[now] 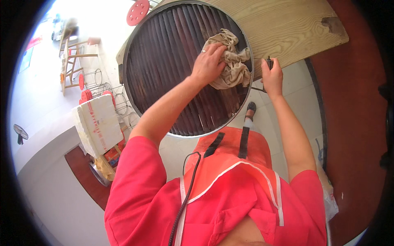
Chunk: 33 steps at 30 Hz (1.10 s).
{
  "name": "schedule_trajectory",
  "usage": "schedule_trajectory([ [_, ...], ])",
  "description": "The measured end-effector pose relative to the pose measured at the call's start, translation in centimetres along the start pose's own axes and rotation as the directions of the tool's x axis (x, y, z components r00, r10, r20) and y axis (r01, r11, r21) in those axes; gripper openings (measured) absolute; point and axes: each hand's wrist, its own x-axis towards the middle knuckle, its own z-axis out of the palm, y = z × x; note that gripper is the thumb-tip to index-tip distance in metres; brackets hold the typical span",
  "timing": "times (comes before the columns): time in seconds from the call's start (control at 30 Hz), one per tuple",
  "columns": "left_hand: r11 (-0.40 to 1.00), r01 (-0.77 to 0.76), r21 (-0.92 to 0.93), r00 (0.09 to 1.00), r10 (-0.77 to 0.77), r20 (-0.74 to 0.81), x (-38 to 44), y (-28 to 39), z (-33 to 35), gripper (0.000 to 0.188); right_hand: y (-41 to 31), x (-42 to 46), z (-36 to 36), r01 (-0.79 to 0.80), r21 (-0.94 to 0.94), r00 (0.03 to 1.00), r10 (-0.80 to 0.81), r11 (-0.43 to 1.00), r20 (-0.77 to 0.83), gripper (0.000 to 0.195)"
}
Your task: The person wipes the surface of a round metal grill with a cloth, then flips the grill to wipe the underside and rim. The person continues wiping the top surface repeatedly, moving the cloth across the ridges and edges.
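Observation:
A large round tray or steamer base [163, 61] with a metal rim and dark slats lies before me, over a wooden table. My left hand [210, 63] rests on a crumpled beige cloth [232, 75] on the right part of the slats, its fingers pressed into the folds. My right hand [272, 73] is closed round a small dark handle [269, 62] just right of the rim, at the table's edge. What the handle belongs to is mostly hidden by the hand.
The wooden table [289, 27] reaches to the upper right. Red stools [137, 12] stand beyond the round piece and at the left. A white foam box [98, 123] with writing stands at the left. A dark red surface [351, 107] runs along the right.

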Motion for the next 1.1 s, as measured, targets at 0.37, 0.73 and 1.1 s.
schedule_trajectory([
  [0.37,0.920,0.358,0.156,0.898,-0.294,-0.328,7.3,-1.2,5.3,0.043,-0.4,0.2,-0.1,0.033,-0.018,0.999,-0.033,0.999,-0.010,0.039],
  [0.73,0.998,-0.022,-0.057,0.984,0.032,0.177,-8.9,8.1,0.0,0.054,0.4,1.0,0.9,0.051,-0.015,0.999,-0.051,0.999,0.009,0.042],
  [1.1,0.967,0.104,0.231,0.990,-0.079,-0.116,3.5,-5.4,2.3,0.059,-1.0,1.3,0.2,0.123,-0.115,0.992,-0.125,0.986,-0.012,0.040],
])
